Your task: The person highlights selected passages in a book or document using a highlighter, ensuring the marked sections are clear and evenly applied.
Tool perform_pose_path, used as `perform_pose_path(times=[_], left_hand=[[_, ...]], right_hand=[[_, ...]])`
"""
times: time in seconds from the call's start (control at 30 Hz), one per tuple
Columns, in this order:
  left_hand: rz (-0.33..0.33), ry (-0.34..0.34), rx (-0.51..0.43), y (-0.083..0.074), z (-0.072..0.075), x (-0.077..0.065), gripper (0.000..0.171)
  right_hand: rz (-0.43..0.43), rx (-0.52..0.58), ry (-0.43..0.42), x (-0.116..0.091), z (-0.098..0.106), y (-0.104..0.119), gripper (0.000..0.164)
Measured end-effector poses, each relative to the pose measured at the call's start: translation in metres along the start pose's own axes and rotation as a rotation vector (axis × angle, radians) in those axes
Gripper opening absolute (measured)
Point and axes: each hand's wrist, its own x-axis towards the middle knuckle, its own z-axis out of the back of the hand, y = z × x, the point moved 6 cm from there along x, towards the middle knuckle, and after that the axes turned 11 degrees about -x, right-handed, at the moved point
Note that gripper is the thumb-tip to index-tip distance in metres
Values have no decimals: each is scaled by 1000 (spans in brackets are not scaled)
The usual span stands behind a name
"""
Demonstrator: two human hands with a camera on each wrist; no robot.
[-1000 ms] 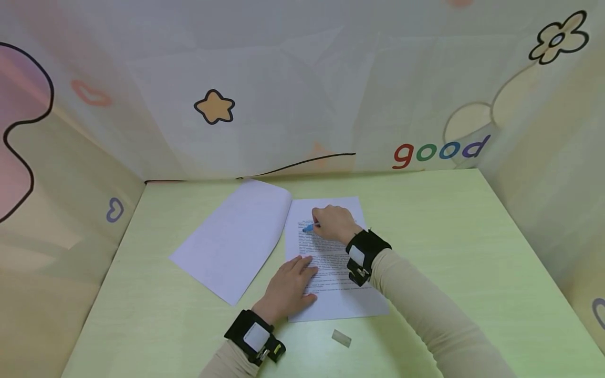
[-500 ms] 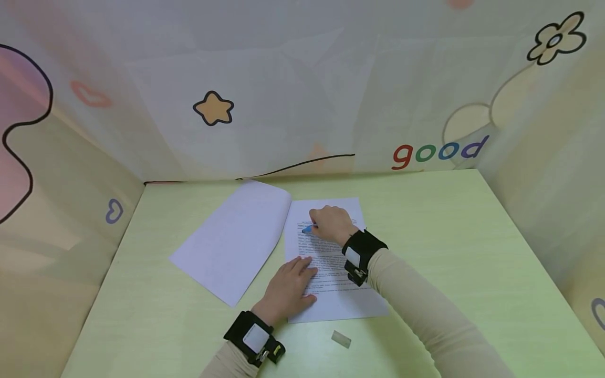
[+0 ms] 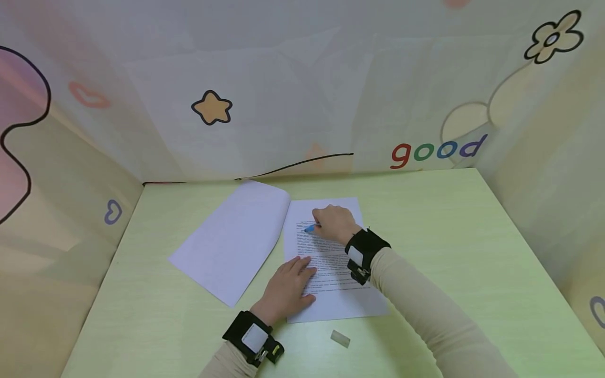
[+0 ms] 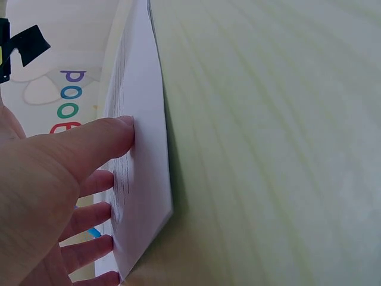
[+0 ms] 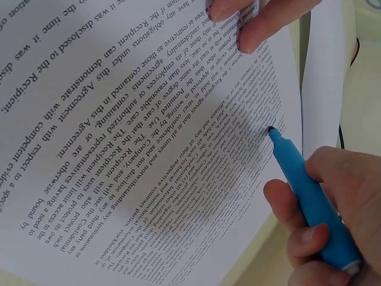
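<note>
My right hand (image 3: pixel 336 223) pinches a blue marker (image 5: pixel 314 202) between thumb and fingers. In the right wrist view its dark tip points down at the printed lines, near the left edge of the text. The printed page (image 3: pixel 340 308) lies flat in the middle of the table. On its lower left part rests my left hand (image 3: pixel 285 291), fingers spread and fairly straight, the thumb pressing near the lower edge. A turned-over white sheet (image 3: pixel 227 241) lies to the left, curving up where it meets the page's upper left side.
A small grey strip (image 3: pixel 340 338) lies on the pale green table (image 3: pixel 449 247) just below the page. Behind the table hangs a patterned cloth backdrop (image 3: pixel 293 94), with more cloth along both sides.
My right hand and the marker shift slightly left, then slightly right along the upper text. The left hand stays in place on the page.
</note>
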Motion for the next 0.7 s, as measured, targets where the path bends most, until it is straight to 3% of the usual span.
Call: perform_pose_path(times=[0.7], left_hand=[[14, 5, 10, 2, -2, 0, 58]], right_hand=[[-20, -25, 45, -6, 0, -8, 13]])
